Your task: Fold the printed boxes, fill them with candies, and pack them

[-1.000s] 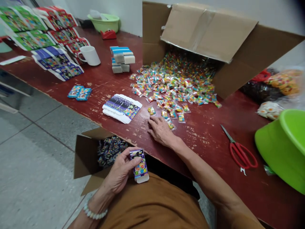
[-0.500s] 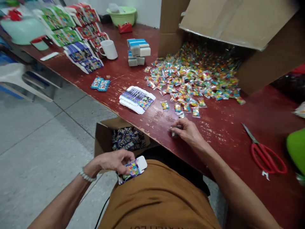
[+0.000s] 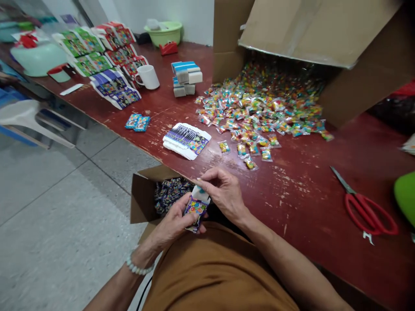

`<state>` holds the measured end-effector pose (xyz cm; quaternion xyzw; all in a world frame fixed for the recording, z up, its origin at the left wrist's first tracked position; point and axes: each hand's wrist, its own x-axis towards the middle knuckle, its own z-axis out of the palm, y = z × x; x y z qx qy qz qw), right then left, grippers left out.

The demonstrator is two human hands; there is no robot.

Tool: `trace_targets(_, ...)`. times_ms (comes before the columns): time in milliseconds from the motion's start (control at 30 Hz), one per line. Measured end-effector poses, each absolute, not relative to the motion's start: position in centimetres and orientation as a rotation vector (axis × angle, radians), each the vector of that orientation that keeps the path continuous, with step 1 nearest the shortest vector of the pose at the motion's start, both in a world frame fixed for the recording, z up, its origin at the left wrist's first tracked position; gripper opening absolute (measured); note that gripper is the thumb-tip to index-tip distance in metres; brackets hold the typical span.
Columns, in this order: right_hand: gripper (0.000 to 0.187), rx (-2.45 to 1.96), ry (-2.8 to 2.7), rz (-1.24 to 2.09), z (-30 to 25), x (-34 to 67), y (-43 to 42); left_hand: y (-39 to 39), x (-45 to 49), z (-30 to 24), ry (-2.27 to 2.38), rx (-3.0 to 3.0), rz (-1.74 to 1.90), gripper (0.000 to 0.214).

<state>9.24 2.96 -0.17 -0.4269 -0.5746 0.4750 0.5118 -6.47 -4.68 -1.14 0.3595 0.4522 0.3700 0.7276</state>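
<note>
My left hand grips a small purple printed box over my lap, its white top flap up. My right hand is pinched closed at the box's open top; what its fingers hold is hidden. Just beyond, on the red table, lie a few loose candy packets at the near edge of a big spill of packets. The spill pours from a large tipped cardboard carton. A stack of flat purple box blanks lies to the left of the packets.
An open cardboard box with several filled purple boxes sits on the floor by my left knee. Red scissors lie at right near a green basin. A white mug, sponge blocks and fanned printed blanks stand at the back left.
My right hand drew back from the loose packets on the table to the box's open top. My left hand lifted the box up to meet it.
</note>
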Motion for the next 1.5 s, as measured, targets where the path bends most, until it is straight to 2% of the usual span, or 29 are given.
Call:
trace_targets(133,0.011,-1.057,-1.441,0.989,-0.1,9.5,2.6,-4.3,-5.5,-0.6,1.014,0.77,0.869,0.053)
trace_targets(400,0.016,-1.257,-1.514,1.117,-0.4,9.5,2.2,-3.5,-3.8,-0.3,1.058,0.717,0.958,0.061)
trace_targets(533,0.013,-1.31,-1.578,1.087,-0.4,10.0,2.6,-3.3,-3.8,-0.3,1.095,0.718,0.98,0.056)
trace_targets(700,0.012,-1.241,-1.624,1.27,-0.1,10.0,2.4,-2.9,-4.0,0.0,1.117,0.745,1.032,0.05)
trace_targets(833,0.023,-1.04,-1.699,1.19,-0.1,10.1,2.4,-2.4,-4.3,0.9,1.081,0.612,1.104,0.038)
trace_targets(933,0.02,-1.03,-1.378,1.423,-0.4,10.3,2.7,-2.1,-4.7,1.3,1.053,0.481,1.085,0.048)
trace_targets(1033,0.041,-0.931,-1.165,1.829,-0.7,10.2,2.7,-2.0,-4.8,1.0,1.083,0.462,1.046,0.049)
trace_targets(1133,0.036,-0.832,-1.136,2.012,-0.6,10.0,2.6,-2.1,-4.6,0.3,1.098,0.546,1.104,0.044)
trace_targets(1267,0.031,-0.832,-1.181,1.799,-0.5,10.0,2.4,-2.0,-4.6,0.3,0.986,0.552,1.084,0.039)
trace_targets(1400,0.018,-0.765,-1.567,1.478,-0.5,10.7,2.5,-1.6,-5.2,0.8,0.807,0.393,0.984,0.046)
trace_targets(1500,0.015,-0.747,-1.797,1.273,-0.4,10.9,2.8,-1.3,-5.2,0.7,0.772,0.323,0.985,0.039)
